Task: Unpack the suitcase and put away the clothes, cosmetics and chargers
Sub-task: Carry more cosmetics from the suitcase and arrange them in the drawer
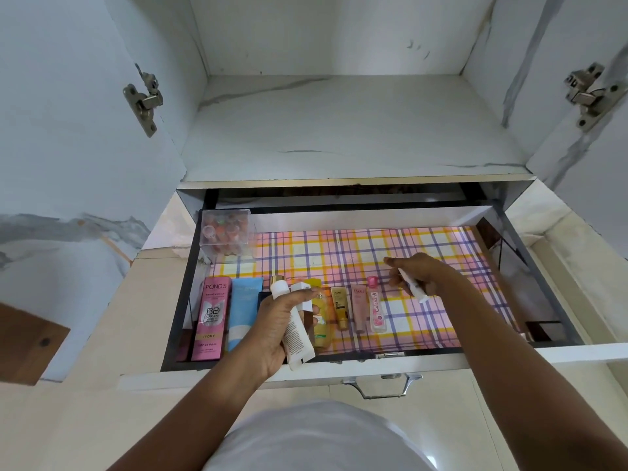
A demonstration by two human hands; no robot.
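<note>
Open drawer (530, 294), plaid-lined, lower centre of frame. White tubes (295, 331) gripped in left hand (275, 331); small white tube (413, 287) pinched by right hand (418, 273).

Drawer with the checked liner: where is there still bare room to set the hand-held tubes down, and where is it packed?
Free: the checked liner right of the Gulabari bottle, beneath the right hand, and the back strip right of the clear box. Crowded: the front-left row from the Pond's BB cream box to that bottle, under the left hand.
</note>
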